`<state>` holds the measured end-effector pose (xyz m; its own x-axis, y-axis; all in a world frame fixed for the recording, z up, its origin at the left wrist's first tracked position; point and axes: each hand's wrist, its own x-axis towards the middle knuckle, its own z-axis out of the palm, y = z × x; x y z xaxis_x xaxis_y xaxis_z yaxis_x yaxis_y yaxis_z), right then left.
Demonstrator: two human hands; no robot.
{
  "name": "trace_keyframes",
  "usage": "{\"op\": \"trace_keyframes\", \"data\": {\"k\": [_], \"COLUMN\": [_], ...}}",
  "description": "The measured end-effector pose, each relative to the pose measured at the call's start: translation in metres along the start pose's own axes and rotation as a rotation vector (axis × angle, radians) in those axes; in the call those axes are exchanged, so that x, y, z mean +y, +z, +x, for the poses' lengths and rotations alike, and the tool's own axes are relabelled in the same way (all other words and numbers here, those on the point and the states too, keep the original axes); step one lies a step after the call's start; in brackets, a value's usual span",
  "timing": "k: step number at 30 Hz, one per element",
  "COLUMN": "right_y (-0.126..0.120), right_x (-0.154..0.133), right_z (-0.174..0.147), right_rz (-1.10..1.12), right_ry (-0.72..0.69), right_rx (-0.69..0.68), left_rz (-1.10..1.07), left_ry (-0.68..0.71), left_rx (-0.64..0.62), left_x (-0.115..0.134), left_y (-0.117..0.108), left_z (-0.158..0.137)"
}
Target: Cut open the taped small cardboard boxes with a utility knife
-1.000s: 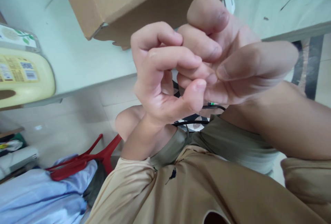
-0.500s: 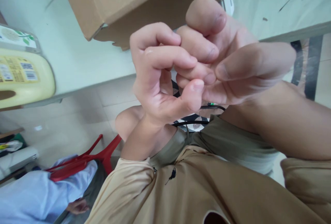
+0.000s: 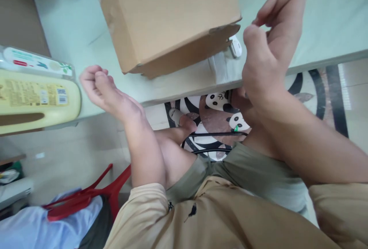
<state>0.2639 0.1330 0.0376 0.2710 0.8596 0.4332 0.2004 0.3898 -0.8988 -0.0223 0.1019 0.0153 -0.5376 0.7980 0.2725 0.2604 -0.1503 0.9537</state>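
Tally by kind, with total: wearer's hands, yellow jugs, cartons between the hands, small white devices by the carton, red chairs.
Hands: 2 (left hand, right hand)
Yellow jug: 1
Carton: 1
White device: 1
Red chair: 1
Total: 6

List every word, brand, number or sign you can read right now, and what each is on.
No text reads clearly.
Yellow jug: rows of print, a square code and a barcode; too small and blurred.
Flat pack beside it: green and red marks; too blurred.
Small white object: faint marks; too small.
Cardboard box: no print on the visible sides.
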Motion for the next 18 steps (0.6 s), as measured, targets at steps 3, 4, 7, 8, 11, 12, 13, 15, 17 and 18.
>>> {"op": "trace_keyframes", "data": {"k": [3, 4, 7, 8, 11, 12, 13, 15, 17, 18], "right_y": [-0.003, -0.003, 0.0, 0.001, 0.002, 0.002, 0.001, -0.001, -0.003, -0.003], "right_x": [0.013, 0.016, 0.022, 0.023, 0.024, 0.024, 0.024, 0.026, 0.029, 0.031], "right_z": [0.005, 0.005, 0.004, 0.003, 0.004, 0.005, 0.006, 0.007, 0.007, 0.007], "right_rz": [-0.166, -0.162, -0.005, 0.047, 0.074, 0.056, 0.036, 0.016, 0.016, 0.025], "right_ry": [0.092, 0.134, 0.16, 0.153, 0.152, 0.167, 0.188, 0.226, 0.241, 0.237], "right_rx": [-0.105, -0.184, -0.331, -0.334, -0.252, -0.225, -0.205, -0.162, -0.11, -0.077], "left_rz": [-0.084, -0.12, -0.19, -0.191, -0.159, -0.158, -0.16, -0.176, -0.157, -0.132], "left_ry": [-0.057, -0.078, -0.038, -0.018, 0.035, 0.044, 0.063, 0.066, 0.081, 0.077], "left_rx": [0.009, -0.059, -0.18, -0.163, -0.087, -0.077, -0.068, -0.092, -0.079, -0.114], "left_x": [-0.015, -0.016, -0.013, -0.011, -0.008, -0.008, -0.01, -0.015, -0.022, -0.025], "left_y": [0.007, 0.012, 0.024, 0.025, 0.018, 0.013, 0.007, -0.004, -0.014, -0.017], "left_z": [0.01, 0.01, 0.005, 0.003, 0.002, 0.002, 0.003, 0.007, 0.012, 0.015]}}
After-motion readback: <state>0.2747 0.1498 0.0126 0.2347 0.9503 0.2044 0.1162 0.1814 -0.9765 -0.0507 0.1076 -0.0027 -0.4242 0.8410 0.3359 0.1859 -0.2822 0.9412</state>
